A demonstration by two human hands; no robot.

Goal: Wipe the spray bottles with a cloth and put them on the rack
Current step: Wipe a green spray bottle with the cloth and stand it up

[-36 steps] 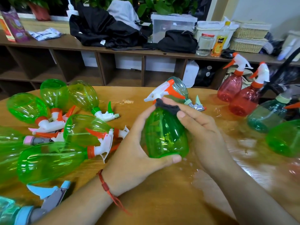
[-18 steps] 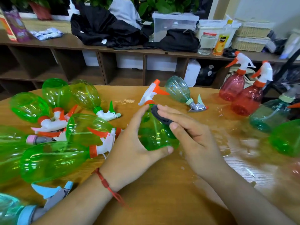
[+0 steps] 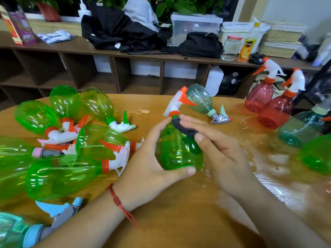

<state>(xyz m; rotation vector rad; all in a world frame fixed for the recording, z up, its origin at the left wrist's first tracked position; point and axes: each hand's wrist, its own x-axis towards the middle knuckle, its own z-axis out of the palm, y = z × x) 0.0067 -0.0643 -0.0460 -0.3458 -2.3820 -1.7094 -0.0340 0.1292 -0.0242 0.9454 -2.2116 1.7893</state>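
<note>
Bright, even indoor light, soft and with barely any hard shadow. The wooden surface (image 3: 179, 221) throws white glare and rippled reflections along its right side, while the green bottles (image 3: 59, 176) on the left glow through. The shelf (image 3: 111, 83) compartments stay dim. Wide-angle bend curves the shelf line — the right edge and lower left corner smear into blur.

This looks like an office or shared workroom. A long, low cubby shelf (image 3: 53, 49) runs along the wall at twelve o'clock. On it lie dumped black jackets (image 3: 116, 33), a clear storage box (image 3: 195, 27) and, at two o'clock, wicker baskets (image 3: 281, 49). Potted plants (image 3: 179, 6) stand behind. A round wooden table (image 3: 179, 212) fills six o'clock.
</note>
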